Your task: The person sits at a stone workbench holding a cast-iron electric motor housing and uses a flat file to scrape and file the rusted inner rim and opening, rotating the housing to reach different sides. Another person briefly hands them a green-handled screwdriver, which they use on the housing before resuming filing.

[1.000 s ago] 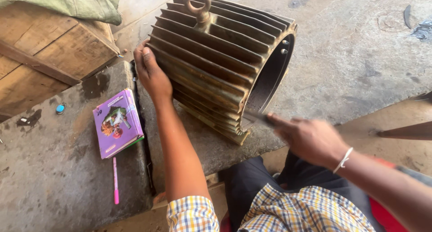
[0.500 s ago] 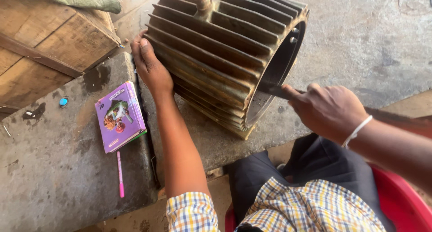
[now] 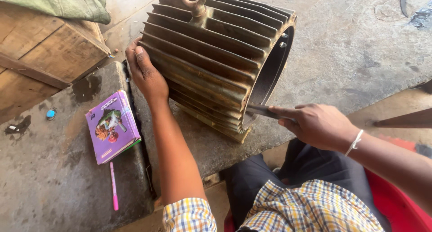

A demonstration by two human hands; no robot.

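A large ribbed metal motor housing [image 3: 211, 61] lies on its side on the concrete, with a lifting ring [image 3: 193, 2] on top and its open end facing right. My left hand [image 3: 145, 72] presses flat against the fins at its left end. My right hand [image 3: 315, 124] grips a flat metal blade [image 3: 261, 110], whose tip touches the lower rim of the housing's open end.
A purple booklet [image 3: 112, 126] and a pink pen [image 3: 113, 186] lie on the slab at left. A wooden crate [image 3: 40, 56] with green cloth [image 3: 63, 2] stands at the back left. A small blue cap [image 3: 51, 113] sits near the crate. A red seat [image 3: 405, 209] is under me.
My right hand has shifted left and down with the blade, bringing its tip to the housing's lower rim. The view has moved closer. My left hand stays on the fins.
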